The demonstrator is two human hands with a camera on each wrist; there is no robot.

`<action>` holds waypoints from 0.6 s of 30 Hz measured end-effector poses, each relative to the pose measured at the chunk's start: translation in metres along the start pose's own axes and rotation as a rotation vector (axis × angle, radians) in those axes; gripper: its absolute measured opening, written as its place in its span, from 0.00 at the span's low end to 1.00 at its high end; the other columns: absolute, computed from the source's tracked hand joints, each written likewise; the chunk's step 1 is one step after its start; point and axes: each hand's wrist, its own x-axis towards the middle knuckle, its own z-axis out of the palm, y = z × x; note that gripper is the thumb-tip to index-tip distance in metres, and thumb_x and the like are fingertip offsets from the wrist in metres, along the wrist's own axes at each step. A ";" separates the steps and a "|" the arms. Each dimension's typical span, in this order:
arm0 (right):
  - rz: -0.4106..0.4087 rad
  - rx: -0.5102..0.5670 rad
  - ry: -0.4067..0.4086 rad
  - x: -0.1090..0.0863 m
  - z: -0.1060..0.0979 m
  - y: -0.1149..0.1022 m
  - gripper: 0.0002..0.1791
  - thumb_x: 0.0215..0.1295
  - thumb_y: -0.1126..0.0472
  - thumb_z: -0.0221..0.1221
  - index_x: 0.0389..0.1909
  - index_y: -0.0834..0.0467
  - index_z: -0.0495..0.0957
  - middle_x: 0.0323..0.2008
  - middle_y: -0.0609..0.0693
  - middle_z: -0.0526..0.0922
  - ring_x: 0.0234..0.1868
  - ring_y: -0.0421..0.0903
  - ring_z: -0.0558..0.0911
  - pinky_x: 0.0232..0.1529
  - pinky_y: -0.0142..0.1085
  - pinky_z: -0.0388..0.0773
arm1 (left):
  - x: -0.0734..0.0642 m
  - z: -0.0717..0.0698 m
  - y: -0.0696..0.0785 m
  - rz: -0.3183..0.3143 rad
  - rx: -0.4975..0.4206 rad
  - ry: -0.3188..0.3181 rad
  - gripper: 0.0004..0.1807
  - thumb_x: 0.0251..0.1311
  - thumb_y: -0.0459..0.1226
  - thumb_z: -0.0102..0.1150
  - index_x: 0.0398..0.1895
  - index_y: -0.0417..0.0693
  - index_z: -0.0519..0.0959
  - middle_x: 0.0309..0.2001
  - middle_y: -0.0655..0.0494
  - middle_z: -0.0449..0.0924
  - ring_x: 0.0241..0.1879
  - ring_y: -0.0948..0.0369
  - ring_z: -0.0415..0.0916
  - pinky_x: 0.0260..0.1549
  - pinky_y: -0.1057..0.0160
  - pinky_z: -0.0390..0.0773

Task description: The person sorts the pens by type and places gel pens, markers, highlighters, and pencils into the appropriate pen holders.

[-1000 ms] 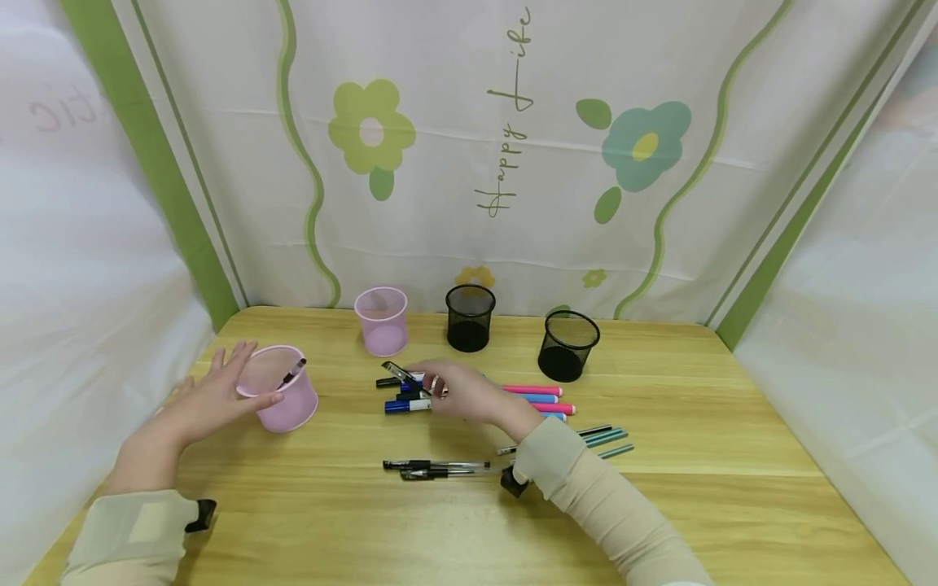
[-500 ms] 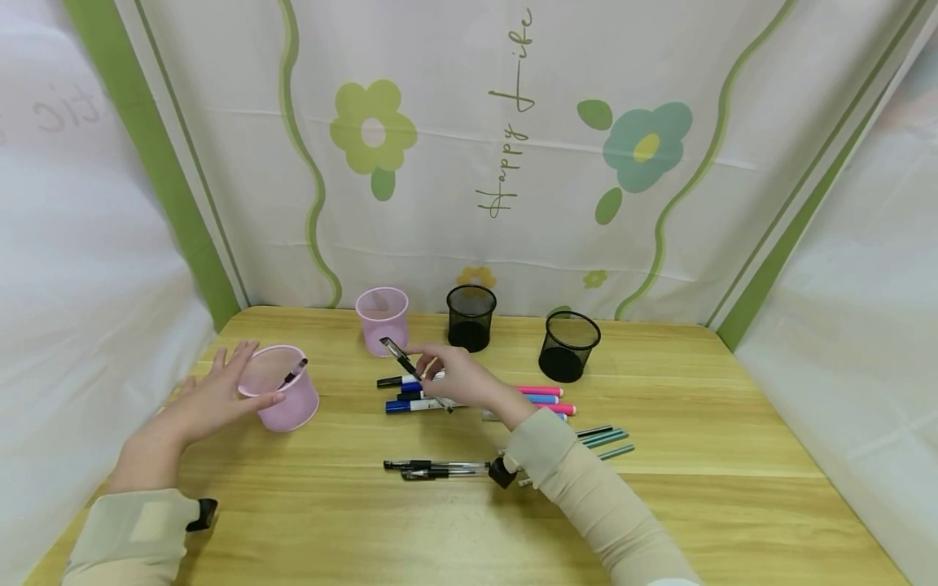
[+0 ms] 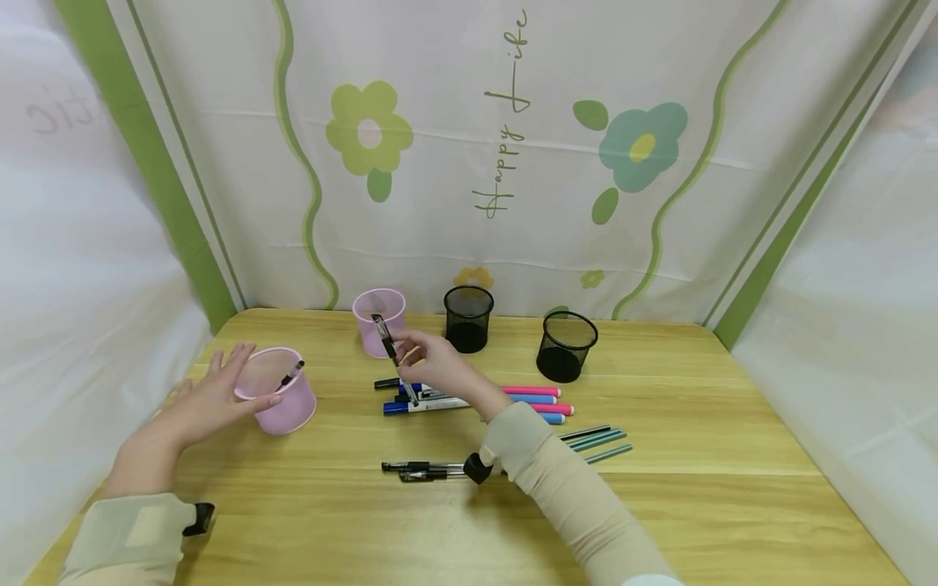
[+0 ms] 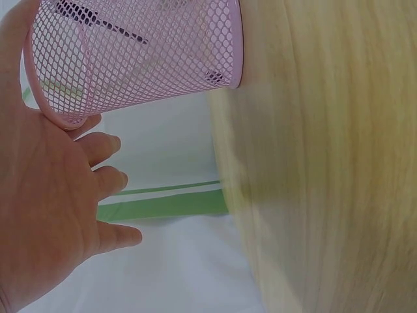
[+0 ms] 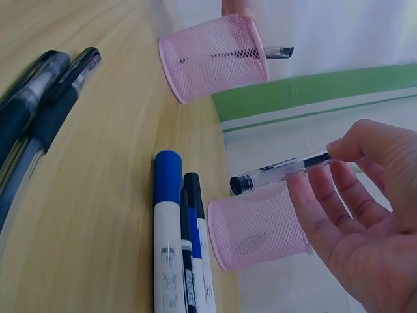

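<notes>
My left hand (image 3: 199, 400) holds the rim of a pink mesh pen cup (image 3: 291, 411) at the left, thumb across its near side. One black-capped pen (image 3: 293, 373) leans inside that cup and shows through its mesh wall (image 4: 156, 72). Between thumb and fingertips, my right hand (image 3: 440, 366) pinches a clear gel pen (image 3: 387, 342) with a black cap and grip. This pen is tilted, cap end up, and overlaps the second pink mesh cup (image 3: 377, 334) in the head view. Beneath the right hand lie blue- and black-capped markers (image 3: 432, 404), partly hidden by it.
Two black mesh cups, a middle one (image 3: 467, 330) and a right one (image 3: 563, 358), stand toward the back. Pink and blue pens (image 3: 535, 392) extend right of the markers. More gel pens (image 3: 421, 468) lie nearer, and thin teal sticks (image 3: 601, 439) lie partly under the right sleeve.
My right hand has risen from the markers and moved left and back with the gel pen, which now stands steeper. The left hand stays on the pink cup.
</notes>
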 end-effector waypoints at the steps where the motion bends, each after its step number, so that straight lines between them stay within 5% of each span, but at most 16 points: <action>1: -0.005 0.006 -0.003 0.002 0.001 -0.001 0.30 0.65 0.75 0.61 0.69 0.62 0.73 0.43 0.52 0.80 0.41 0.43 0.80 0.40 0.32 0.81 | 0.000 0.000 0.000 0.001 0.000 0.000 0.60 0.68 0.61 0.57 0.83 0.41 0.32 0.79 0.29 0.29 0.76 0.31 0.19 0.58 0.17 0.26; 12: -0.044 0.002 0.047 0.012 0.013 -0.012 0.20 0.65 0.73 0.63 0.58 0.66 0.78 0.43 0.52 0.80 0.44 0.43 0.81 0.43 0.31 0.81 | 0.001 0.001 0.002 0.000 -0.002 0.002 0.60 0.68 0.62 0.58 0.83 0.40 0.33 0.79 0.28 0.29 0.75 0.30 0.19 0.57 0.16 0.27; 18: -0.076 0.120 0.108 0.021 0.027 -0.014 0.19 0.66 0.74 0.62 0.57 0.66 0.78 0.42 0.52 0.80 0.43 0.40 0.80 0.43 0.32 0.83 | -0.001 0.000 0.002 -0.002 -0.010 -0.004 0.60 0.68 0.61 0.57 0.83 0.41 0.32 0.79 0.29 0.28 0.75 0.30 0.19 0.57 0.17 0.26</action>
